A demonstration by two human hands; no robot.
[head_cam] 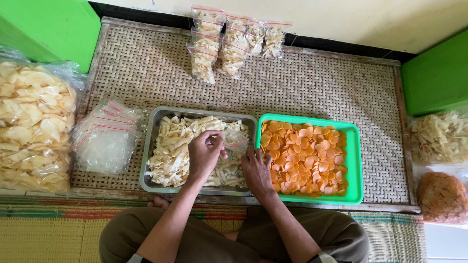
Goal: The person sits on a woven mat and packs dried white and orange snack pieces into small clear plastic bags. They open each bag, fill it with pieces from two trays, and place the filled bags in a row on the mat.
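Note:
My left hand (204, 155) hovers over a metal tray (152, 141) of pale cracker strips (170, 146), fingers pinched on some strips at the mouth of a small clear zip bag (236, 141). My right hand (257, 171) rests at the seam between the metal tray and a green tray (355, 160), and seems to hold the bag's lower part. The green tray holds round orange chips (304, 158).
Several filled small bags (229, 44) lie at the far edge of the woven mat (317, 87). A pile of empty zip bags (105, 139) sits left of the metal tray. Large sacks of pale chips (31, 126) and crackers (438, 139) flank the mat, beside green boxes (436, 75).

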